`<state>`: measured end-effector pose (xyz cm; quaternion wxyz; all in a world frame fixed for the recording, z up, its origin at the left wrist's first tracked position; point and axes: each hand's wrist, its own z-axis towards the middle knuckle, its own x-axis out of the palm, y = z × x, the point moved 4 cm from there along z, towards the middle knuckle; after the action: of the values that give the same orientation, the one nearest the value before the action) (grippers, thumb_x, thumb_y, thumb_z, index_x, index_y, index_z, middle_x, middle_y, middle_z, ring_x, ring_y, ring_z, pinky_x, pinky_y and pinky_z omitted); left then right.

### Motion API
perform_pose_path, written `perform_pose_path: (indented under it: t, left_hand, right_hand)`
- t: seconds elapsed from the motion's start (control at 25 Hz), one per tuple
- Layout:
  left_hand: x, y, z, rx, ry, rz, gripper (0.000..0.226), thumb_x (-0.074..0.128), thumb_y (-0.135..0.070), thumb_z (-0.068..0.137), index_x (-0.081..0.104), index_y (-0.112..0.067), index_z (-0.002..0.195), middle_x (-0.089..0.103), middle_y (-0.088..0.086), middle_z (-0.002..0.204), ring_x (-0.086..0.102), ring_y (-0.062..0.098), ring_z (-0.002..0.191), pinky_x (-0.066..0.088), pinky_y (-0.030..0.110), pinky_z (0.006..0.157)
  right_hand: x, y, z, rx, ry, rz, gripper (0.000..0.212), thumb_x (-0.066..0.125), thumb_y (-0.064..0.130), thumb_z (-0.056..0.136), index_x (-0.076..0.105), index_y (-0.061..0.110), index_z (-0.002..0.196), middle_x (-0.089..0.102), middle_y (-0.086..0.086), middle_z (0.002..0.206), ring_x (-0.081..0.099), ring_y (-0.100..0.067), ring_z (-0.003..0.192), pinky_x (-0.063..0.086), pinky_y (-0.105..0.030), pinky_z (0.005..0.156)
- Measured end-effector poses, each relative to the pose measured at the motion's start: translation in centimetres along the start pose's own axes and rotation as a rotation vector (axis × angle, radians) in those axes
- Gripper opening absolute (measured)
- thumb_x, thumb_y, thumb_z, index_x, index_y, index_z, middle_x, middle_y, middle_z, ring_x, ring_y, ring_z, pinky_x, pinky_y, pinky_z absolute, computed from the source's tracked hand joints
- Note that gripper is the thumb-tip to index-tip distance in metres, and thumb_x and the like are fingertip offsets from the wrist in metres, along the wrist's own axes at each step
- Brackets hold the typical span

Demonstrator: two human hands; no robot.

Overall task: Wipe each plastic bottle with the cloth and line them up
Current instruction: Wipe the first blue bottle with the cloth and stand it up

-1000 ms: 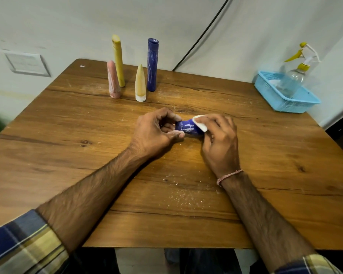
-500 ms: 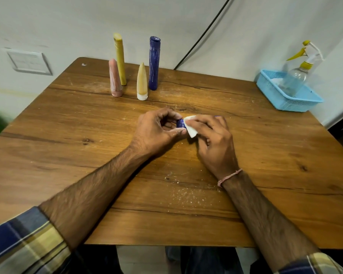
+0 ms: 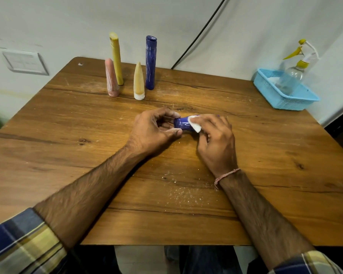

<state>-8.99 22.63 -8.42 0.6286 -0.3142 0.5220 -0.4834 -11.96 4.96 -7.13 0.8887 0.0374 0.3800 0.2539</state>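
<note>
2 hands (image 3: 154,131) (image 3: 216,141) wipe blue bottle (image 3: 181,123) (cloth (image 3: 194,124) pressed).

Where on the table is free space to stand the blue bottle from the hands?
Bare table lies between the tall blue bottle and the blue basket. The left side, below the pink bottle, is bare too. It is crowded around the four standing bottles.

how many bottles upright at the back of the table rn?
4, all near the far edge: yellow bottle and tall blue bottle behind, pink bottle and cream bottle in front. A fifth, blue, lies in the hands.
</note>
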Motion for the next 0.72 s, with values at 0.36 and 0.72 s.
perform_pose_path:
  t: [0.36,0.72]
  left_hand:
    - [-0.1,0.1,0.0,-0.014,-0.006,0.010,0.040,0.088,-0.022,0.076,0.074,-0.023,0.113,0.076,-0.006,0.095,0.073,0.004,0.084,0.064,0.030,0.075]
    - [-0.1,-0.2,0.0,-0.011,-0.019,0.079,0.035,0.083,-0.034,0.081,0.072,-0.032,0.115,0.073,-0.009,0.089,0.070,0.001,0.078,0.061,0.019,0.066]
  right_hand:
    - [-0.2,-0.2,0.0,0.038,-0.018,-0.015,0.037,0.053,-0.002,0.083,0.071,0.012,0.111,0.068,-0.002,0.111,0.056,-0.022,0.099,0.047,-0.045,0.083]
    - [-0.2,-0.4,0.0,0.085,-0.022,-0.053,0.038,0.057,-0.002,0.085,0.069,0.014,0.117,0.067,-0.001,0.114,0.055,-0.021,0.103,0.045,-0.038,0.086]
